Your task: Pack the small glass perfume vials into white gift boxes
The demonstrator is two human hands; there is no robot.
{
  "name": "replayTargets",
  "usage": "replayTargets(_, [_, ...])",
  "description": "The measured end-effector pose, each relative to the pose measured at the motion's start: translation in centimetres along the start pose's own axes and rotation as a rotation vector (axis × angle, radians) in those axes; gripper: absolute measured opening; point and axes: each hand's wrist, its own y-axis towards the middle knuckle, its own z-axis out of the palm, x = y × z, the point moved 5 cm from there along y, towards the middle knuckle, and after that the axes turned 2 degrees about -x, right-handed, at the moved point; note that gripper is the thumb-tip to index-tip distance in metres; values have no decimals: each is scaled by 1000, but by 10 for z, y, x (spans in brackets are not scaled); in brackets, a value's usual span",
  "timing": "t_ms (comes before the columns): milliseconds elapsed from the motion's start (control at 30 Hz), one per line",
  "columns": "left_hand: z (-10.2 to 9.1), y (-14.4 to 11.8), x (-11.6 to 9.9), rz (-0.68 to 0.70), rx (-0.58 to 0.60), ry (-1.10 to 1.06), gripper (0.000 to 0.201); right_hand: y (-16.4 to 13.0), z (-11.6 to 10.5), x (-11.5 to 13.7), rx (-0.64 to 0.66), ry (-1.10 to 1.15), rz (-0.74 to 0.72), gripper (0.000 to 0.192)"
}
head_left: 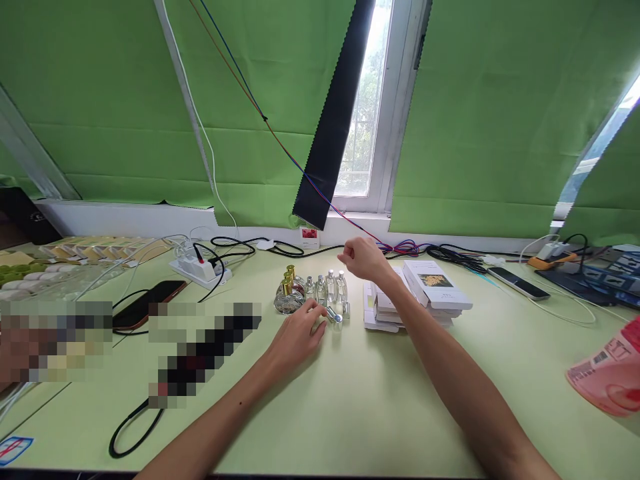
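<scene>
My left hand [300,327] rests low over the table, its thumb and fingers apart. Close to its fingertips, a small glass bottle with a silver cap [334,316] lies tilted; whether they touch is hard to make out. Behind it stand several clear perfume bottles [331,288] with silvery caps. Rounder perfume bottles with gold caps [287,300] are grouped on the left of these. My right hand [363,259] is raised beyond the bottles, its fingers curled closed; anything inside them is hidden. Beneath the right forearm are stacked white boxes [437,287], one with a yellow picture.
A phone [150,303] and a power strip [200,268] lie on the left, with cables along the wall. Another phone [519,283] is at the right. A pink container [610,370] stands near the right edge. Another person's hand [20,350], blurred, is far left.
</scene>
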Motion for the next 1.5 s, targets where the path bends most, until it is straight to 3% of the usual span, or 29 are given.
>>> replayTargets(400, [-8, 0, 3, -108, -55, 95, 19, -13, 16, 27, 113, -96, -83, 30])
replayTargets(967, [-5, -1, 9, -227, 48, 136, 12, -24, 41, 39, 385, -214, -257, 18])
replayTargets(1267, [2, -1, 14, -233, 71, 128, 17, -32, 55, 47, 525, -209, -399, 23])
replayTargets(1500, [-3, 1, 12, -225, 18, 78, 15, -37, 62, 54, 609, -201, -452, 18])
